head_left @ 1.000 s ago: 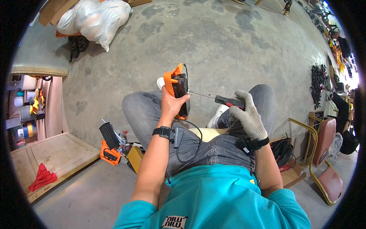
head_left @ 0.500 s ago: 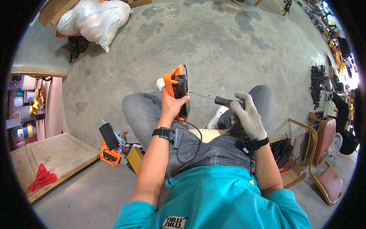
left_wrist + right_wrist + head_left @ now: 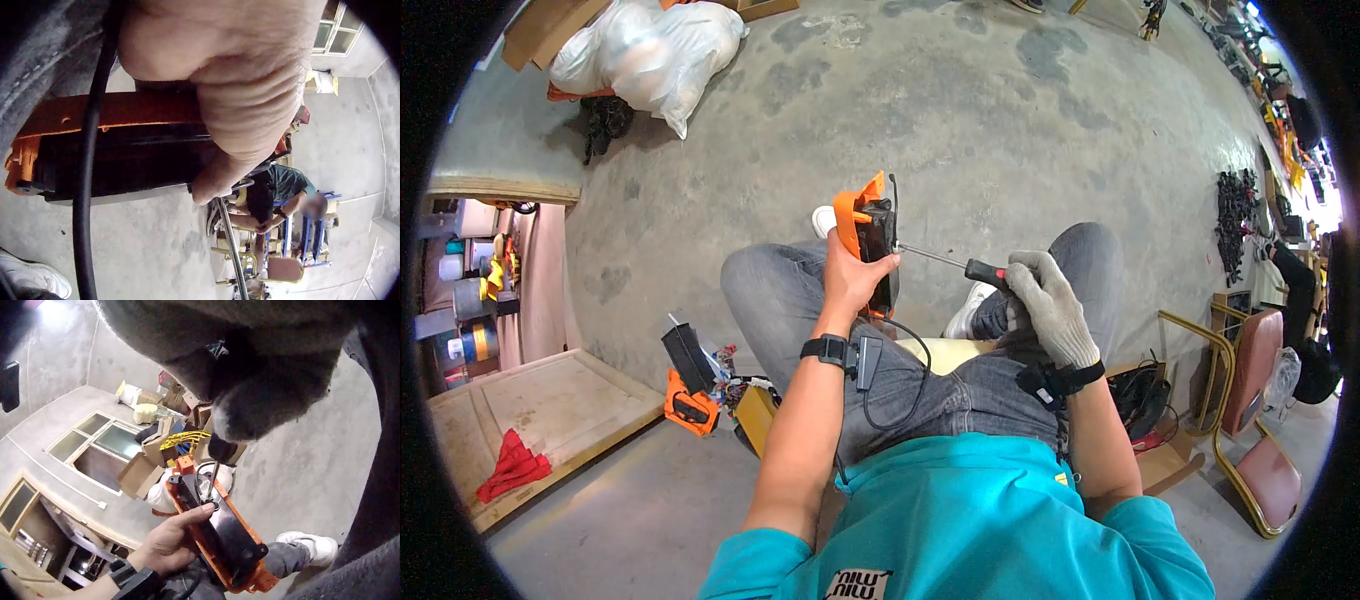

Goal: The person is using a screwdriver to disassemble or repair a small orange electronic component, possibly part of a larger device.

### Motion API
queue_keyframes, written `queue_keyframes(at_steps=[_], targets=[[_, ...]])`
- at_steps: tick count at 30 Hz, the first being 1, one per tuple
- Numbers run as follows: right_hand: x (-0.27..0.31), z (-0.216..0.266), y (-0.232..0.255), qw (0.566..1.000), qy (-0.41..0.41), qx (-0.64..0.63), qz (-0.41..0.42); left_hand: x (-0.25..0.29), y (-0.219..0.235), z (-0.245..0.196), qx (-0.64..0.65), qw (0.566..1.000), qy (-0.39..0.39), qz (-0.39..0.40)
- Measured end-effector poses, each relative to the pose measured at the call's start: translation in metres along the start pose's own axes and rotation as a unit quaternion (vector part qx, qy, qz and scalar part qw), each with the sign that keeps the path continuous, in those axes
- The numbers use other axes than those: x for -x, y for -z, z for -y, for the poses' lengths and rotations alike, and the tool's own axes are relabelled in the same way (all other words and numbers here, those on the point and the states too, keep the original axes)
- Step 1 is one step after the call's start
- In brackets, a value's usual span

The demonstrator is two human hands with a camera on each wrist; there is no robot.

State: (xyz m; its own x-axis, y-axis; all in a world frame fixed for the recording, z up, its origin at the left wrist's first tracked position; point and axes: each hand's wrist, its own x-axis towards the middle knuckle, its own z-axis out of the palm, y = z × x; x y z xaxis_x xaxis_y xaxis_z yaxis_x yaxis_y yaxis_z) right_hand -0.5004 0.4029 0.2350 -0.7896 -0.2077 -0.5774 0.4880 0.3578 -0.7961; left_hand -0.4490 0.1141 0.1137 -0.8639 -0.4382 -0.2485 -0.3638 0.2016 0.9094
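Note:
In the head view, the bare left hand (image 3: 852,276) grips an orange frame (image 3: 846,222) with a black unit (image 3: 878,232) inside it, held on edge above the lap. The gloved right hand (image 3: 1050,308) pinches the black and red handle of a screwdriver (image 3: 984,272). Its shaft runs left to the side of the black unit, close to the left thumb tip. The right wrist view shows the shaft meeting the black unit (image 3: 232,540) beside the left thumb (image 3: 199,514); the exact contact point is too small to tell.
A black box (image 3: 687,356) and an orange part (image 3: 691,402) lie beside the left leg, near a wooden panel (image 3: 550,425) with a red cloth. Chairs (image 3: 1252,372) stand at the right. White bags (image 3: 650,55) sit at the far left. A black cable (image 3: 925,375) hangs by the left wrist.
The right fingers, looser around the screwdriver handle a second ago, have closed on it, and more of the handle's front shows. The left hand and the orange frame have barely moved.

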Motion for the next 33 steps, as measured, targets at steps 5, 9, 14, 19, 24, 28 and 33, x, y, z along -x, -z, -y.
queue_keyframes(at_steps=[5,9,14,19,24,28,33], targets=[[-0.007,-0.017,-0.001,0.984,0.158,0.078,-0.029,-0.001,0.001,-0.001,0.029,0.999,0.023,0.005],[0.002,0.003,-0.001,0.998,0.05,0.041,-0.007,0.003,0.003,-0.011,0.029,0.999,0.023,0.012],[0.004,0.008,0.0,0.998,0.027,0.06,0.006,-0.002,0.001,0.005,0.033,0.999,0.028,0.017],[-0.004,-0.018,0.001,0.963,0.225,0.146,-0.036,-0.002,0.0,0.006,0.047,0.998,0.038,0.015],[-0.003,-0.015,0.002,0.967,0.215,0.137,-0.017,-0.002,0.001,0.003,0.042,0.999,0.027,0.014],[0.004,-0.005,0.0,0.993,0.094,0.075,-0.01,0.003,0.003,-0.007,0.067,0.997,0.039,0.031],[0.009,0.006,-0.003,0.998,0.052,0.038,-0.014,0.004,0.002,-0.009,0.059,0.997,0.039,0.03]])
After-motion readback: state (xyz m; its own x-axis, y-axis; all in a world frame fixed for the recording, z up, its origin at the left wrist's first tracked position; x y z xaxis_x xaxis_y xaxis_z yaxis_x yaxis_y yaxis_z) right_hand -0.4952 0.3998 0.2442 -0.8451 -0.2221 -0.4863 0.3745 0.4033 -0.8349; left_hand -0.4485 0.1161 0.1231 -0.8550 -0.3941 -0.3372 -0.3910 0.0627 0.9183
